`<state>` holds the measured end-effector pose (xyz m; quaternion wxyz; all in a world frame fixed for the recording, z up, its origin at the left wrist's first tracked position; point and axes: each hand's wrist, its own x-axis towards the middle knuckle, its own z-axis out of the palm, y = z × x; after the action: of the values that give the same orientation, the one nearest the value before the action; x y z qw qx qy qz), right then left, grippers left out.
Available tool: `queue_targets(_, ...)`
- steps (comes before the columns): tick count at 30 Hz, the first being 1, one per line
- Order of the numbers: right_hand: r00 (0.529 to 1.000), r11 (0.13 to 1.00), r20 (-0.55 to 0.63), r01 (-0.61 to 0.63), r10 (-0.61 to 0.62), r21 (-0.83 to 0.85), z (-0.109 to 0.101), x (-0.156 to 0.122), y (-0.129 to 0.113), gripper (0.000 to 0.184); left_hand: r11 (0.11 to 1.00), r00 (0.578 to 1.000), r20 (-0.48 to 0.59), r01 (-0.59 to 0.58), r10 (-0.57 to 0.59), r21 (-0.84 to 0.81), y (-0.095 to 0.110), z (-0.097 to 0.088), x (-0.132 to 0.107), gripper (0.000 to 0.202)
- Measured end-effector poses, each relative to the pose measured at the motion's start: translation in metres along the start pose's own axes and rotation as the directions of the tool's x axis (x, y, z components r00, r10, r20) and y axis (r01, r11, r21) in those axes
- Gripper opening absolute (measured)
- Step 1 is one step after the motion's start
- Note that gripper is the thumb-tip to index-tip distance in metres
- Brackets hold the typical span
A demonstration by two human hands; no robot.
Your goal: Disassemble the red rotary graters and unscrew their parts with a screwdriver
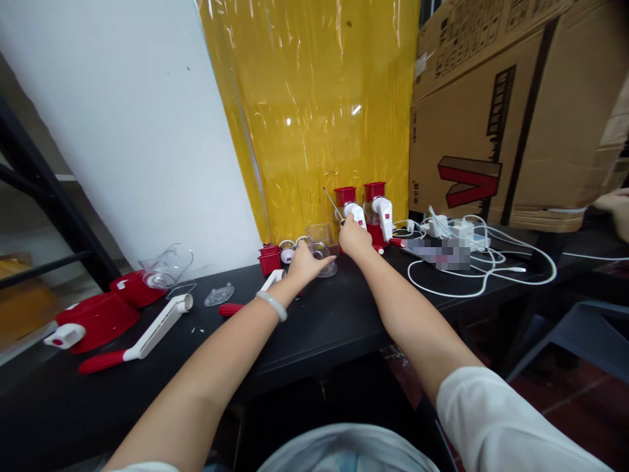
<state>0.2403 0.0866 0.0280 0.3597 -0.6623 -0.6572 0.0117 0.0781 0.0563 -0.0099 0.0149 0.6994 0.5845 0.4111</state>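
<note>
My left hand (305, 265), a pale bangle on its wrist, reaches to a clear plastic housing (319, 234), which sits between the thumb and the fingers. White round parts (287, 252) and a small red hopper (269, 260) lie just left of those fingers. In my closed right hand (354, 237) is a screwdriver (333, 202), its thin shaft slanting up to the left. Behind that hand stand two red-and-white hand-crank graters, the nearer grater (346, 195) partly covered and the other grater (377, 213) to its right.
To the left lie red bases (101, 320), a clear housing (171, 265), a clear disc (219, 295) and a red-handled crank (154, 331). White cables (484, 275) sprawl on the right under a large carton (472, 124). Another person's hand (616, 204) shows at the right edge.
</note>
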Motion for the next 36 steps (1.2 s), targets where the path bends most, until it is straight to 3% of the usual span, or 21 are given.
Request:
queue_targets(5,0.995,0.999,-0.098,0.027,-0.024,0.033,0.007,0.003,0.003,0.038,0.994,0.996,0.016,0.089,-0.090,0.060,0.017,0.027,0.014,0.075)
queue_targets(9,0.989,0.996,-0.139,0.063,-0.054,0.067,0.009,0.002,0.003,0.037,0.980,0.991,0.065,0.103,-0.115,0.172,0.027,0.029,0.020,0.076)
queue_targets(13,0.983,0.980,-0.171,0.092,-0.062,0.177,0.011,0.002,0.006,0.036,0.976,0.991,0.115,0.046,-0.072,0.215,0.014,-0.004,0.019,0.091)
queue_targets(16,0.952,0.918,-0.266,0.236,-0.152,0.320,0.020,0.006,0.009,0.034,0.957,0.990,0.140,-0.044,0.004,0.287,-0.020,-0.049,0.012,0.079)
queue_targets(20,0.920,0.770,-0.337,0.360,-0.199,0.527,0.038,0.016,-0.002,0.030,0.908,0.927,0.322,0.043,-0.192,0.416,-0.073,-0.099,-0.009,0.057)
queue_targets(23,0.923,0.729,-0.271,0.383,-0.274,0.567,0.045,0.020,-0.020,0.027,0.904,0.899,0.357,0.088,-0.253,0.419,-0.093,-0.110,-0.024,0.057)
queue_targets(26,0.889,0.745,-0.236,0.458,-0.392,0.486,0.044,0.016,-0.025,0.024,0.912,0.909,0.362,0.044,-0.206,0.408,-0.096,-0.107,-0.031,0.034)
queue_targets(29,0.841,0.757,-0.283,0.540,-0.462,0.369,0.037,0.006,-0.008,0.026,0.926,0.946,0.302,-0.006,-0.116,0.377,-0.096,-0.107,-0.030,0.024)
queue_targets(32,0.861,0.833,-0.308,0.486,-0.405,0.263,0.028,0.001,0.018,0.031,0.950,0.995,0.094,0.012,-0.043,0.311,-0.102,-0.117,-0.026,0.024)
queue_targets(36,0.878,0.900,-0.337,0.407,-0.340,0.155,0.023,0.004,0.034,0.036,0.988,0.986,-0.114,0.112,-0.124,-0.105,-0.112,-0.132,-0.021,0.034)
